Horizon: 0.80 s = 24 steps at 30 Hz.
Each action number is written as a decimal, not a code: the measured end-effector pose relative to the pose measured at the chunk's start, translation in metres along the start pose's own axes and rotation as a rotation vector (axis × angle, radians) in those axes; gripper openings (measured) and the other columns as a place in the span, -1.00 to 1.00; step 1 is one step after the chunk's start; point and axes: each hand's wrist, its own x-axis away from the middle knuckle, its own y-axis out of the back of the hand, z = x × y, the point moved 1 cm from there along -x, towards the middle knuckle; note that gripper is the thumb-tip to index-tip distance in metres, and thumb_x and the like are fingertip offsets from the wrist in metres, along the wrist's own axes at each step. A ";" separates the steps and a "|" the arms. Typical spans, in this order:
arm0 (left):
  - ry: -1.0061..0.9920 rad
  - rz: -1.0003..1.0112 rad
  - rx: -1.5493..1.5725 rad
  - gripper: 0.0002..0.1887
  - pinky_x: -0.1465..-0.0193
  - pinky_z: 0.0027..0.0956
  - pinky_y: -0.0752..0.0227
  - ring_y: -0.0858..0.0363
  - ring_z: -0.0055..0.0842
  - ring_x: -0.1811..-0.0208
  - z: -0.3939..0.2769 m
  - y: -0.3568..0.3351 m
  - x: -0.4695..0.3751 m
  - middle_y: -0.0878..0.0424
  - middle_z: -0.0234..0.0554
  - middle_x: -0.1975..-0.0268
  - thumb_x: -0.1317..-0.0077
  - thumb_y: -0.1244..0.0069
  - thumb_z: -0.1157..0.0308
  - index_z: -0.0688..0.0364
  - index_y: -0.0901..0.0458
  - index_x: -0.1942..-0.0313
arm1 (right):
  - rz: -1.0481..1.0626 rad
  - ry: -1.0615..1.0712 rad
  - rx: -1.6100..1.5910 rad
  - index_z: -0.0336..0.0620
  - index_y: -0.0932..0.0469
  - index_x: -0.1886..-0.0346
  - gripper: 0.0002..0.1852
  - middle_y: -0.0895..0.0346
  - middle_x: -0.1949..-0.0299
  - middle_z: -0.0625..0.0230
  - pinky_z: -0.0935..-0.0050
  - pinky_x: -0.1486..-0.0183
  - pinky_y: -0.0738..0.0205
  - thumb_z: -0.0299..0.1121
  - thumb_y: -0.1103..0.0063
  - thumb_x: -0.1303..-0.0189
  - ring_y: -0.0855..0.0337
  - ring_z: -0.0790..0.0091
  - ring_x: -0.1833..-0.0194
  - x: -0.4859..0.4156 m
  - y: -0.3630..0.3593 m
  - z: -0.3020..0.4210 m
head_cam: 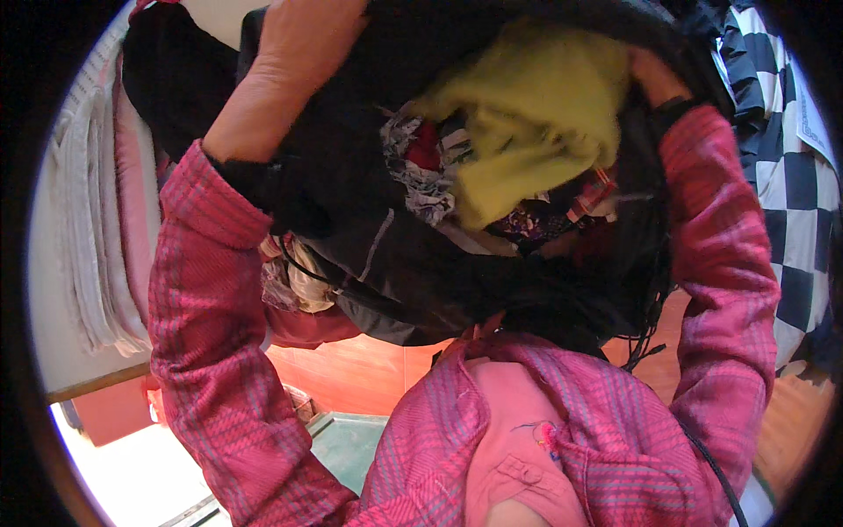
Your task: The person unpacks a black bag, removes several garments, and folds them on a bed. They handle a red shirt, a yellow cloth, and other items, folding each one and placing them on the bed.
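Observation:
A large black cloth bag (408,283) lies before me with its mouth wide, its near rim close to my chest. Inside it are a yellow cloth (546,112), a crumpled grey-and-white patterned cloth (428,191), a dark floral cloth (533,224) and a red checked cloth (593,194). My left hand (309,33) is at the far left part of the black fabric; its fingers are cut off by the top edge. My right hand (655,76) reaches into the right side of the bag, by the yellow cloth, its fingers mostly hidden.
Folded white and pink textiles (99,230) lie at the left on a pale surface. A black-and-white checkered cloth (797,230) hangs at the right. Below the bag's left side are a beige bundle (306,280) and red fabric (309,327). Black cords (642,349) dangle from the bag.

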 end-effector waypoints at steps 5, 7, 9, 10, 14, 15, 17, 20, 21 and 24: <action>-0.005 -0.042 -0.090 -0.60 0.15 -0.18 -0.47 -0.60 -0.17 0.23 -0.016 -0.015 -0.009 -0.60 -0.05 0.23 -0.18 0.12 0.49 0.15 -0.45 -0.07 | -0.233 0.069 0.550 -0.27 -0.36 -0.22 -0.49 -0.34 -0.24 0.01 0.28 -0.38 -0.06 -0.33 -0.11 -0.20 -0.24 0.11 -0.33 -0.016 0.002 -0.027; 0.016 -0.036 -0.119 -0.58 0.16 -0.16 -0.47 -0.59 -0.16 0.24 -0.004 -0.018 -0.008 -0.60 -0.05 0.23 -0.15 0.12 0.52 0.15 -0.44 -0.08 | -0.307 0.113 0.645 -0.28 -0.36 -0.22 -0.50 -0.33 -0.24 -0.02 0.26 -0.38 -0.07 -0.29 -0.10 -0.22 -0.24 0.07 -0.33 -0.019 -0.002 -0.026; 0.046 0.005 -0.096 -0.49 0.17 -0.12 -0.45 -0.59 -0.12 0.24 0.009 -0.018 -0.004 -0.59 -0.01 0.25 -0.12 0.13 0.56 0.16 -0.41 -0.15 | -0.316 0.117 0.700 -0.28 -0.37 -0.22 -0.50 -0.33 -0.24 -0.04 0.26 -0.38 -0.08 -0.27 -0.10 -0.23 -0.24 0.05 -0.33 -0.017 -0.002 -0.024; 0.067 0.030 -0.073 -0.46 0.17 -0.12 -0.45 -0.58 -0.11 0.23 0.011 -0.016 -0.002 -0.59 -0.01 0.25 -0.11 0.13 0.56 0.16 -0.39 -0.17 | -0.288 0.110 0.716 -0.27 -0.36 -0.22 -0.49 -0.33 -0.24 -0.04 0.26 -0.38 -0.08 -0.27 -0.10 -0.23 -0.24 0.05 -0.33 -0.015 0.001 -0.022; -0.003 0.059 0.035 -0.37 -0.20 -0.12 -0.32 -0.45 -0.13 -0.15 -0.044 -0.017 -0.004 -0.50 -0.04 -0.11 -0.13 -0.01 0.49 -0.02 -0.30 -0.26 | -0.165 0.059 0.757 -0.27 -0.36 -0.22 -0.48 -0.33 -0.24 -0.05 0.26 -0.37 -0.10 -0.26 -0.11 -0.23 -0.26 0.04 -0.31 0.013 0.020 -0.010; -0.150 0.029 0.380 -0.29 -0.32 -0.16 -0.15 -0.29 -0.20 -0.26 -0.071 -0.016 -0.004 -0.38 -0.11 -0.22 -0.02 -0.12 0.49 0.03 -0.32 -0.25 | -0.128 0.043 0.762 -0.26 -0.35 -0.23 -0.48 -0.33 -0.24 -0.05 0.26 -0.37 -0.10 -0.25 -0.11 -0.23 -0.26 0.04 -0.31 0.022 0.026 -0.006; -0.422 -0.062 0.677 -0.52 -0.25 -0.16 -0.29 -0.43 -0.20 -0.15 -0.136 -0.024 -0.016 -0.46 -0.06 -0.13 -0.07 -0.04 0.49 0.13 -0.49 -0.08 | -0.049 0.004 0.781 -0.26 -0.35 -0.23 -0.48 -0.33 -0.24 -0.05 0.26 -0.36 -0.11 -0.25 -0.11 -0.23 -0.27 0.03 -0.30 0.041 0.042 0.000; -0.561 -0.087 0.741 -0.68 -0.20 -0.24 -0.28 -0.43 -0.31 -0.15 -0.204 -0.038 -0.031 -0.51 -0.16 -0.07 -0.14 0.03 0.31 0.13 -0.58 0.07 | 0.048 -0.068 0.822 -0.26 -0.35 -0.23 -0.47 -0.32 -0.24 -0.05 0.26 -0.36 -0.12 -0.24 -0.11 -0.22 -0.28 0.03 -0.30 0.066 0.065 0.004; -0.578 0.016 0.691 -0.67 -0.24 -0.22 -0.24 -0.39 -0.32 -0.19 -0.218 -0.045 -0.036 -0.50 -0.18 -0.11 -0.14 0.02 0.25 0.12 -0.59 0.08 | 0.072 -0.091 0.840 -0.25 -0.34 -0.23 -0.47 -0.32 -0.24 -0.05 0.26 -0.35 -0.13 -0.24 -0.12 -0.22 -0.28 0.02 -0.29 0.074 0.072 0.004; -0.435 0.209 0.285 -0.68 -0.33 0.16 0.00 -0.19 -0.31 -0.35 -0.230 -0.065 -0.050 -0.35 -0.29 -0.28 -0.14 0.01 0.15 -0.01 -0.68 0.12 | 0.117 -0.177 0.901 -0.25 -0.34 -0.24 -0.46 -0.32 -0.24 -0.05 0.27 -0.35 -0.14 -0.23 -0.12 -0.22 -0.30 0.02 -0.28 0.088 0.095 0.003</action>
